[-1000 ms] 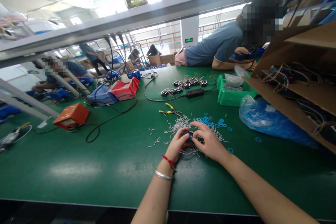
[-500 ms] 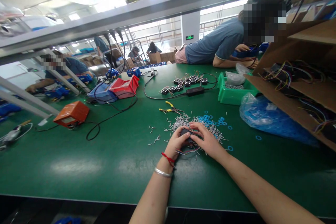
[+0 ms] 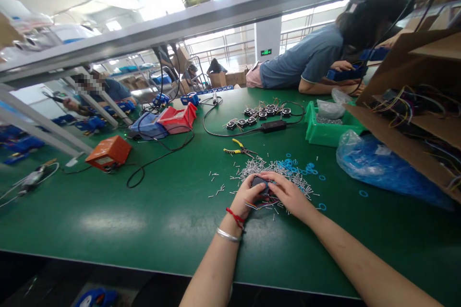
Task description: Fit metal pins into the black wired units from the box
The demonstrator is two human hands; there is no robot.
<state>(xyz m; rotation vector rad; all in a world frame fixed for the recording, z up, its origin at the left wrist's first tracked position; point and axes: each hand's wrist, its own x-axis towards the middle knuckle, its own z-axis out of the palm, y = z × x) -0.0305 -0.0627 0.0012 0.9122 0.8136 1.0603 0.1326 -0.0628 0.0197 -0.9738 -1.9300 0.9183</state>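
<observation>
My left hand and my right hand are closed together on a small black round part with thin coloured wires trailing under it, held just above the green table. Beyond my fingers lies a scatter of small silver pins and several blue rings. A red string and a metal bangle circle my left wrist.
Yellow-handled pliers lie behind the pins. Black round parts on a cable, a green bin, a blue plastic bag, a cardboard box of wires, an orange box. A person in blue leans on the far edge.
The view shifted slightly; both hands stay on the black part, fingers working it with little movement.
</observation>
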